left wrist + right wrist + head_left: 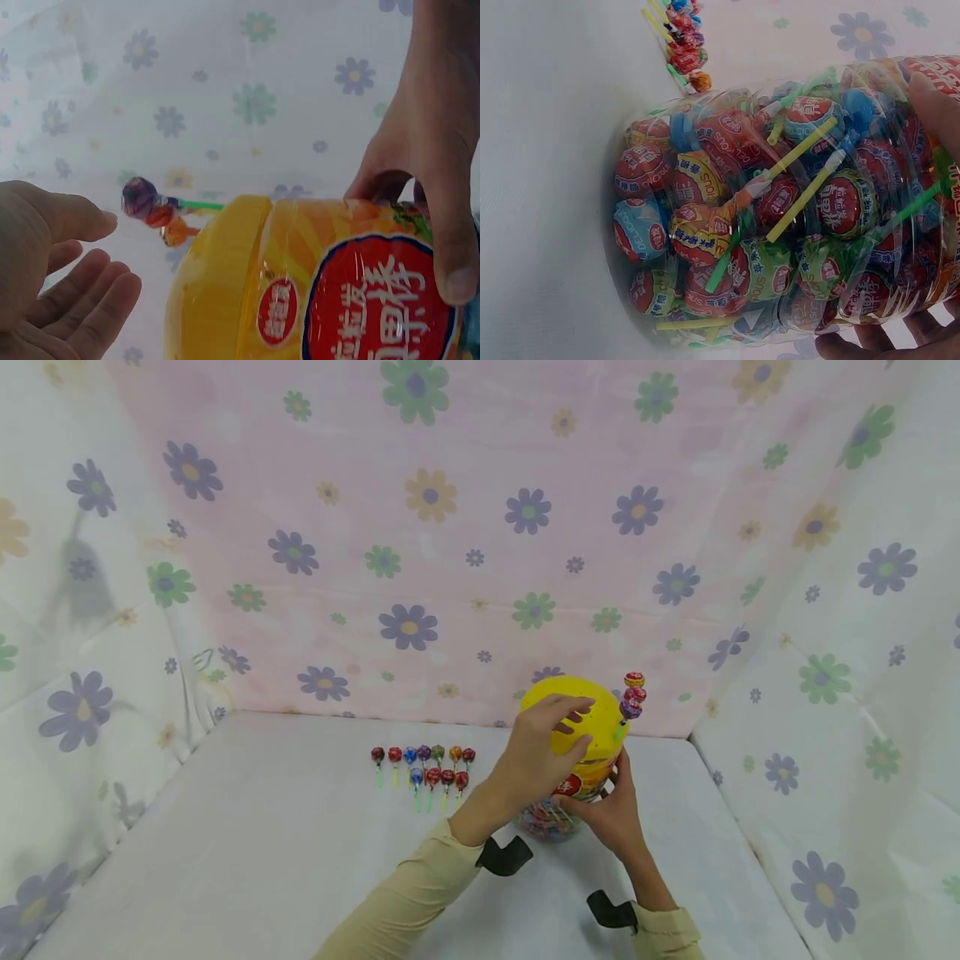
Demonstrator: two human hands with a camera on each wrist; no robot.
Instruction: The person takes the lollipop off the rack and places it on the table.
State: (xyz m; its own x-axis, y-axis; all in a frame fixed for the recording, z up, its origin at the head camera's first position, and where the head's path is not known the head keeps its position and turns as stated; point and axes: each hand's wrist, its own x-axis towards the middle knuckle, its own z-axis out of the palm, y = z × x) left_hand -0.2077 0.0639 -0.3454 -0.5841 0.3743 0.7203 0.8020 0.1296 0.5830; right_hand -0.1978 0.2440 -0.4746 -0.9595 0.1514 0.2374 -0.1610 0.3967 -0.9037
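Observation:
A clear plastic jar [780, 210] full of wrapped lollipops stands on the table, with a yellow lid [600, 714] and an orange label bearing a red circle [375, 292]. My right hand [617, 810] grips the jar's side, its thumb on the label. Several lollipops [632, 697] stick out from the lid's far right edge by their sticks. My left hand [534, 750] hovers at the lid with fingers loosely bent. In the left wrist view, a gap separates that hand's fingertips [112, 221] from both lid and lollipops, and nothing lies between them.
Left of the jar, lollipops [409, 756] lie in two rows on the white table [247, 827], sticks toward me. Flower-patterned cloth [480, 560] hangs behind and on both sides. Black straps [504, 857] hang at my wrists.

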